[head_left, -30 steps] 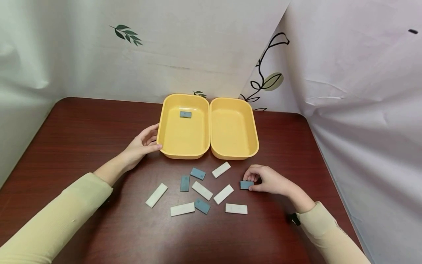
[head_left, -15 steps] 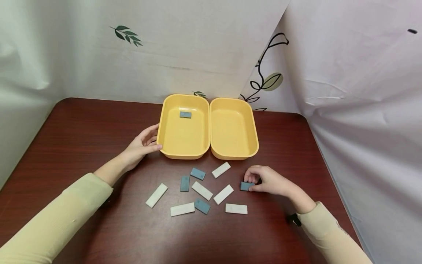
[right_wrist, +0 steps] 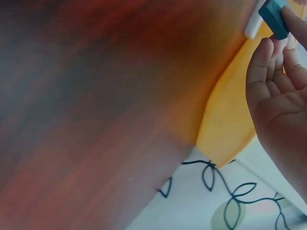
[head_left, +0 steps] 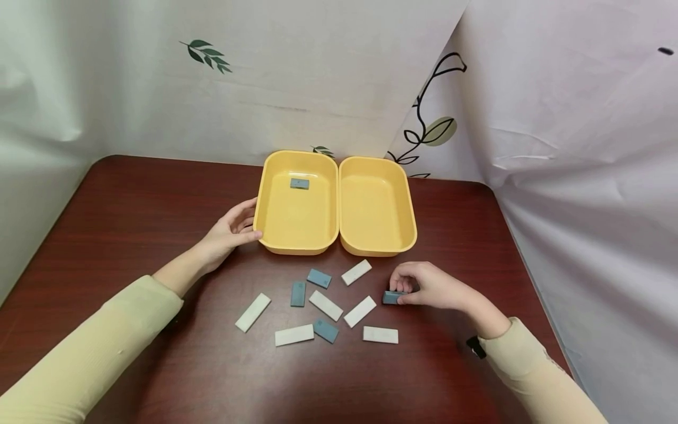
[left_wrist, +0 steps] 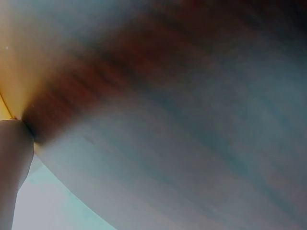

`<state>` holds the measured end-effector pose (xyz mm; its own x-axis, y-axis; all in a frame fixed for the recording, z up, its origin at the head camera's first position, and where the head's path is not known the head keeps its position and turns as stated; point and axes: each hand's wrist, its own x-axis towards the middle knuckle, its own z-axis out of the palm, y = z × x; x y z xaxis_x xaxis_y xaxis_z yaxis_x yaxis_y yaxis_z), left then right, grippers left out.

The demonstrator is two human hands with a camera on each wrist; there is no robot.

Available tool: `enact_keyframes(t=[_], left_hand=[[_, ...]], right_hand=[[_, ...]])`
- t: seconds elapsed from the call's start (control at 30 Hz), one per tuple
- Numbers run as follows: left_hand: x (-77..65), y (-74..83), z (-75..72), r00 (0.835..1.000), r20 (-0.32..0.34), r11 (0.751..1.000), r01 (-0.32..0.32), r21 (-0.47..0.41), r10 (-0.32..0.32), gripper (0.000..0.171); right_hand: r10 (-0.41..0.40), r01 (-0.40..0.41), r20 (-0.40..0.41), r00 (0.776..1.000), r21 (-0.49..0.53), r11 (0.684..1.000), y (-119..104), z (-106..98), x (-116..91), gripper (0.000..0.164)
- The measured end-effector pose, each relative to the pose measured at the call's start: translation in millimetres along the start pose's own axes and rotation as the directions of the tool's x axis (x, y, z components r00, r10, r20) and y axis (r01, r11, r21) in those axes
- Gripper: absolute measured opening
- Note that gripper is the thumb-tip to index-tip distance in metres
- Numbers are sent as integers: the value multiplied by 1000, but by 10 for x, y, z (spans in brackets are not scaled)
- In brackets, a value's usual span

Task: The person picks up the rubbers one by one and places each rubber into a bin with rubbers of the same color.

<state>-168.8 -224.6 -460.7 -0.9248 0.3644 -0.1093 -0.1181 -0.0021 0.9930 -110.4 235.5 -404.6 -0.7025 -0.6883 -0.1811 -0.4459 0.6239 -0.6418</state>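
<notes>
In the head view, two yellow trays stand side by side: a left tray (head_left: 296, 232) and a right tray (head_left: 378, 238). My left hand (head_left: 228, 235) holds the left tray at its near left side, thumb on the rim and fingers against the outer wall. One blue-grey rectangular block (head_left: 299, 184) lies inside that tray. My right hand (head_left: 431, 287) pinches another blue-grey block (head_left: 392, 297) between thumb and fingers, low over the table; the right wrist view shows this held block (right_wrist: 275, 19) at the fingertips.
Between the hands lie more blue-grey blocks (head_left: 298, 294) and several longer white blocks (head_left: 380, 335), loosely scattered in front of the trays. A dark red wooden table (head_left: 238, 383) carries everything. White printed curtains (head_left: 318, 82) hang behind it and at both sides.
The block in my right hand has tipped and shifted slightly left, showing more of its side. My left hand stays on the tray, and the loose blocks keep their places.
</notes>
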Motion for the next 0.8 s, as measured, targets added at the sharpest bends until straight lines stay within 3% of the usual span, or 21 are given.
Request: enact_keyframes(t=[0.47,0.8], left_hand=[[20,-12,9,1000,1,1000,-8,-9,8,82],[9,-7,9,1000,-2,1000,-3,-11,3,82]], right_hand=[[-88,88,-11,996,12,996,-310,-207,207,23],[-81,83,-36,996,52,995,-403,-289,466,20]])
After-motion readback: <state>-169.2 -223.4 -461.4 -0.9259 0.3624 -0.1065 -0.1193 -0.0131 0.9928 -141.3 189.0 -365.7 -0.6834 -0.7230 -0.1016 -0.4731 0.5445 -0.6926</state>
